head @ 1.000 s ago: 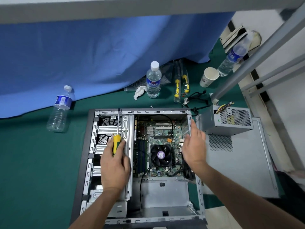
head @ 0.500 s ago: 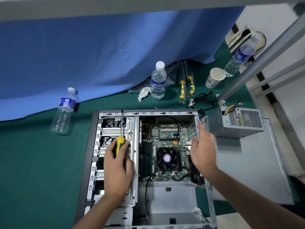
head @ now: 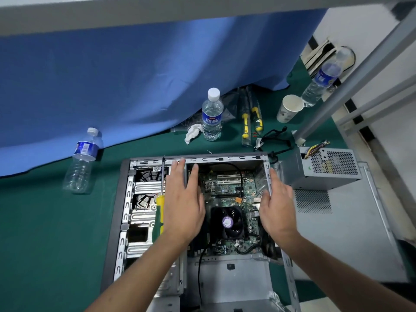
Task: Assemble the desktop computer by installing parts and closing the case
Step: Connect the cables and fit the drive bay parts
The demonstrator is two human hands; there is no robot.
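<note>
Your left hand [head: 183, 203] and right hand [head: 278, 207] both hover flat, fingers straight, holding nothing, over the open case [head: 126, 199] on the green mat. The screwdriver [head: 160, 207] lies loose on the drive cage [head: 144, 188]; bump it and it could slide onto the motherboard [head: 229, 190].

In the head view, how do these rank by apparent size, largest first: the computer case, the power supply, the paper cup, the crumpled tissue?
1. computer case
2. power supply
3. paper cup
4. crumpled tissue

The cup and tissue lie farther from the camera, so they may look smaller.
</note>
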